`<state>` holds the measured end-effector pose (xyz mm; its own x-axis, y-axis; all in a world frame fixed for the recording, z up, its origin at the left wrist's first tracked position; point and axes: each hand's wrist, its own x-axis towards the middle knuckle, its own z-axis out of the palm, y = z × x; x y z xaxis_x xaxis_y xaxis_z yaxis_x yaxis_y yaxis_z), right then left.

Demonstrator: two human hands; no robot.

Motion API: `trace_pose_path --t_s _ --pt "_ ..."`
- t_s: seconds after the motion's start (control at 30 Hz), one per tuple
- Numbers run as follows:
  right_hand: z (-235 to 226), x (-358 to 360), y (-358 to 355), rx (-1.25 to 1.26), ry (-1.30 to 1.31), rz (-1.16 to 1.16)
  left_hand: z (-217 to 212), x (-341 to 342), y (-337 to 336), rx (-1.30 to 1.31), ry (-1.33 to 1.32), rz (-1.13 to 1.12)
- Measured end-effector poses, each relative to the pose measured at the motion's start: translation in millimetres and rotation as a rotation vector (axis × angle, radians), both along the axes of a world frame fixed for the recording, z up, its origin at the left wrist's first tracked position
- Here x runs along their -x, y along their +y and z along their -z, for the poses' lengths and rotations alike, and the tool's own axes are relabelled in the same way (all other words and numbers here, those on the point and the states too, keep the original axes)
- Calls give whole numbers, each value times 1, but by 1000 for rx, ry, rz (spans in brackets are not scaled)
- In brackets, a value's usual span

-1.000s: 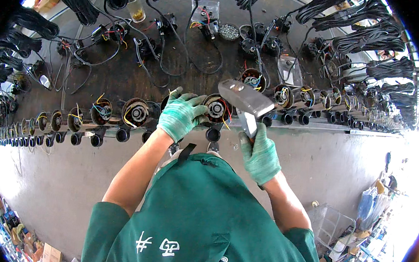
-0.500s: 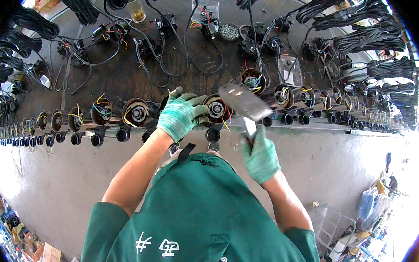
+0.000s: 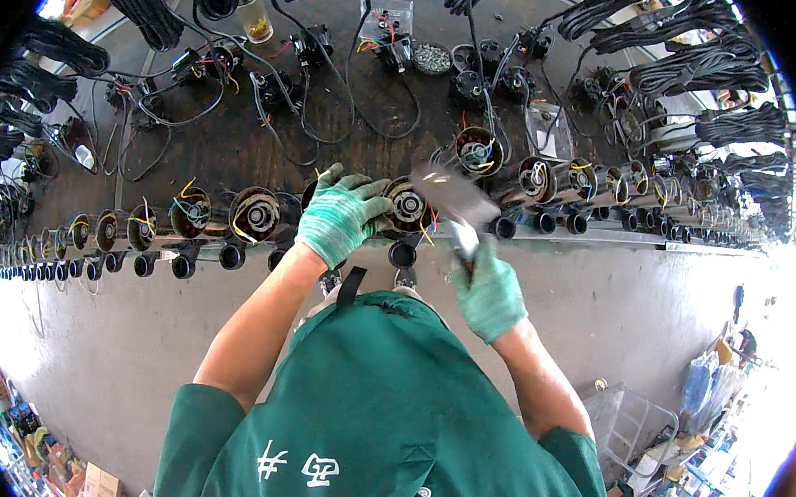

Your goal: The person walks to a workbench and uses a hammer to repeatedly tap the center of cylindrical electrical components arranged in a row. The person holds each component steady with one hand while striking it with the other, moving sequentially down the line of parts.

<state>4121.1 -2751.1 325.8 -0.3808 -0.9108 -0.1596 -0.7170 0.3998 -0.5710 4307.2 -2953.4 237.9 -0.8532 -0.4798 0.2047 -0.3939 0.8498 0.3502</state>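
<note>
One blurred hammer (image 3: 455,197) has its handle (image 3: 463,241) clasped in the gloved right hand (image 3: 491,295), its head near the rim of a round motor housing (image 3: 407,204) at the near edge of the bench (image 3: 377,153). The left hand (image 3: 337,218) lies against the housing, fingers spread; whether it grips, I cannot tell. The hammer looks stiff and head-heavy, suited to a handle hold, while the housing seems hard and weighty, best steadied by its outer wall, clear of the delicate-looking wires (image 3: 426,237).
</note>
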Motion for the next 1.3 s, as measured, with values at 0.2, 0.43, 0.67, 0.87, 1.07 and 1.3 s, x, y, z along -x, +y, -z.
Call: trace_pose_path --t_s 0.2,0.43,0.67,0.87,1.07,1.3 --pt "13 12 -1 -213 -67 -73 -3 -4 6 -33 -27 21" --pt "-9 0 -3 276 -77 20 1 -1 1 4 -30 -5" --pt "22 10 -11 -381 -63 -46 -5 -5 4 -17 -39 12" --pt "45 27 -2 -175 -140 -40 -8 1 -1 3 -54 43" --pt "44 44 42 49 -325 328 -13 3 3 -18 7 11" --pt "128 134 122 -57 -169 622 -21 21 14 -122 146 -55"
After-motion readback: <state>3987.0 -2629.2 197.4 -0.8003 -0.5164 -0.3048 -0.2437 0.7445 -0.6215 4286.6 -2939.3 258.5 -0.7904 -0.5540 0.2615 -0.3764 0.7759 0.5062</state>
